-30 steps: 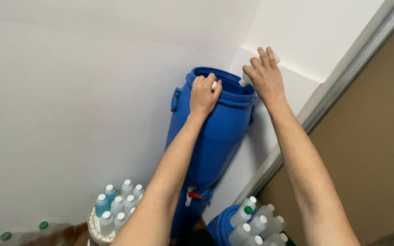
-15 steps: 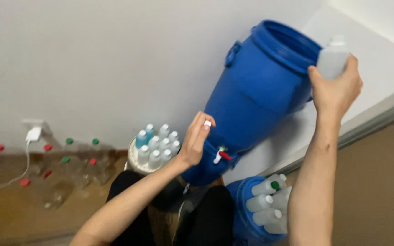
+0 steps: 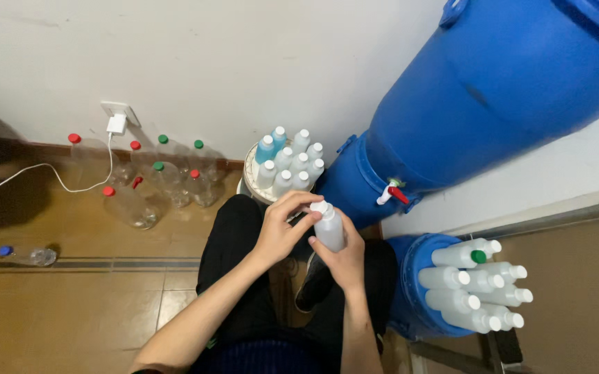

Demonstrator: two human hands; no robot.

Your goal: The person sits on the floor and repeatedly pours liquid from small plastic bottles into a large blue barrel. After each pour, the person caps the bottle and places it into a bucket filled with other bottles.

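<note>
— White plastic, was it, the thing being held?

— Yes. A small white bottle point(image 3: 329, 230) stood upright in front of the person's lap, just below the tap of the drum. The right hand point(image 3: 341, 262) was wrapped around its lower body from beneath, fingers clenched on it. The left hand point(image 3: 282, 232) came in from the left side, its fingertips point(image 3: 311, 216) pinched on the bottle's white cap point(image 3: 319, 206).

— So both hands were grasping the same bottle?

— They were: right on the body, left on the cap, the two hands touching across it.

— And around it?

— Just behind the hands sat a white bucket point(image 3: 247, 181) packed with capped bottles, most white-topped, a few with pale blue. To the right a large blue drum point(image 3: 493, 90) leaned up along the wall, with a small red and white tap point(image 3: 391, 194) near its base. Lower right, a blue bucket point(image 3: 408, 291) held more white bottles lying side by side, one with a green cap. Well apart on the left, clear bottles with red and green caps point(image 3: 154, 183) stood on the brown floor below a wall socket with a white charger point(image 3: 117, 123).
</note>
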